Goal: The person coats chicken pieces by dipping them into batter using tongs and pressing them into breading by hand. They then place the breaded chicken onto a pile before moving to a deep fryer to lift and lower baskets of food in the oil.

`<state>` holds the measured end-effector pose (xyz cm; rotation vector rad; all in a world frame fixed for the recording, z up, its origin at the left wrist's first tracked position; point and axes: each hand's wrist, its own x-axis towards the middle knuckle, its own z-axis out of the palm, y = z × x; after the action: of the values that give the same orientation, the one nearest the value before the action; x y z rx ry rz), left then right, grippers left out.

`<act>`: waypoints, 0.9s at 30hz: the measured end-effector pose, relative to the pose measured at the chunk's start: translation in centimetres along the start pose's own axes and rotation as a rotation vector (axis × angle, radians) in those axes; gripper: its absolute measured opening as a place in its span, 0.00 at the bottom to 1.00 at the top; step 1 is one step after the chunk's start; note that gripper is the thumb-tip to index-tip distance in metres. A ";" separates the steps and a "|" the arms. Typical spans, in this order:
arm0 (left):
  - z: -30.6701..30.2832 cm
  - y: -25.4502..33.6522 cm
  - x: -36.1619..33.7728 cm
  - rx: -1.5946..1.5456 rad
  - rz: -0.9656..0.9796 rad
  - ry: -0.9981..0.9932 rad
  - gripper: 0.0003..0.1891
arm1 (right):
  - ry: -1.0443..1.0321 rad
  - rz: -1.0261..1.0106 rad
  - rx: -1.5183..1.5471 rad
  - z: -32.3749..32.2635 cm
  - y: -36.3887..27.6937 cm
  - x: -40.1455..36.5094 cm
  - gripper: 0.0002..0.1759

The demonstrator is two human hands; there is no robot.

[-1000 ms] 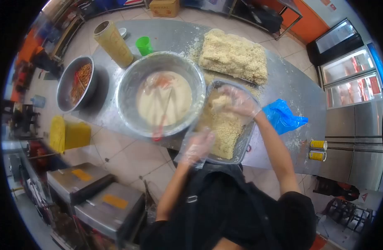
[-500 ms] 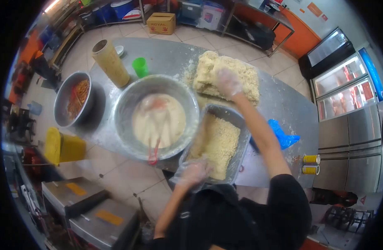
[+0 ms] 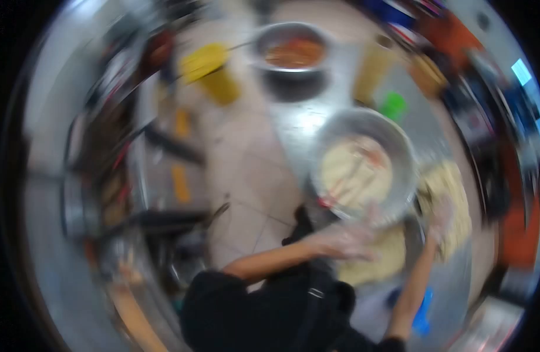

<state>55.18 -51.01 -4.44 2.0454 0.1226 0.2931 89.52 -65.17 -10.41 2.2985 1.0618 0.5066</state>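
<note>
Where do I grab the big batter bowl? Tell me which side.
Grip the bowl by its rim, from the side away from the crumbs: that edge looks bare, while the tongs lean on the near rim. It holds batter, so probably keep it level.

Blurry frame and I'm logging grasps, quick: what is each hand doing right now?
Left hand: gloved, over the crumbs; grip cannot be told.
Right hand: gloved, at the breaded pile; cannot be told.
</note>
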 end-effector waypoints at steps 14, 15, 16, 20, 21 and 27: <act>2.6 2.1 -3.4 -0.335 0.067 0.491 0.09 | 0.715 0.306 0.644 -17.7 -10.0 -7.5 0.20; 2.6 1.7 -4.0 -0.272 0.131 0.554 0.10 | 0.726 0.284 0.686 -18.8 -10.5 -7.2 0.20; 2.3 1.5 -4.7 -0.072 0.179 0.417 0.12 | 0.732 0.260 0.709 -19.7 -10.7 -6.9 0.20; -3.6 2.6 -10.9 0.139 0.031 0.311 0.15 | 0.691 0.243 0.474 -20.9 -12.1 -5.5 0.20; -6.3 2.8 -12.7 0.226 -0.110 0.315 0.14 | 0.672 0.264 0.358 -20.9 -12.9 -5.3 0.20; -13.6 -10.5 -28.6 -0.648 -0.176 1.095 0.25 | 0.637 0.215 0.654 -21.0 -17.3 -7.7 0.18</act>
<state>24.48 -40.48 -11.99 1.0447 0.7595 1.1469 63.51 -55.09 -5.67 2.9325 1.4368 1.1781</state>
